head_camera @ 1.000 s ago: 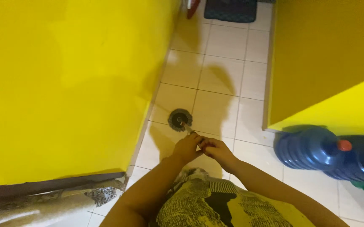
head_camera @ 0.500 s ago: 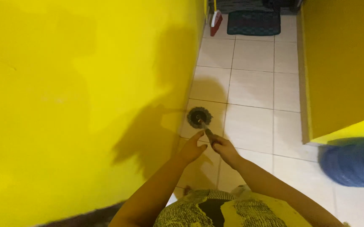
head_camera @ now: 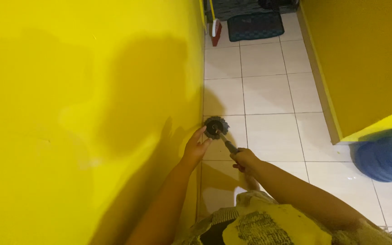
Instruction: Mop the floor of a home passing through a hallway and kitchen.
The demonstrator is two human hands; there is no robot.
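A mop with a round dark head rests on the pale tiled floor, close to the yellow wall. Its thin handle runs back toward me. My right hand is closed around the handle's near part. My left hand hovers just left of the handle with fingers spread, beside the mop head and close to the wall, holding nothing.
A yellow wall fills the left side. Another yellow wall stands on the right, with a blue water jug at its foot. A dark doormat and a red-and-white brush lie at the corridor's far end.
My left hand has let go of the handle and opened beside it. The view has swung left and the mop head sits closer to the wall.
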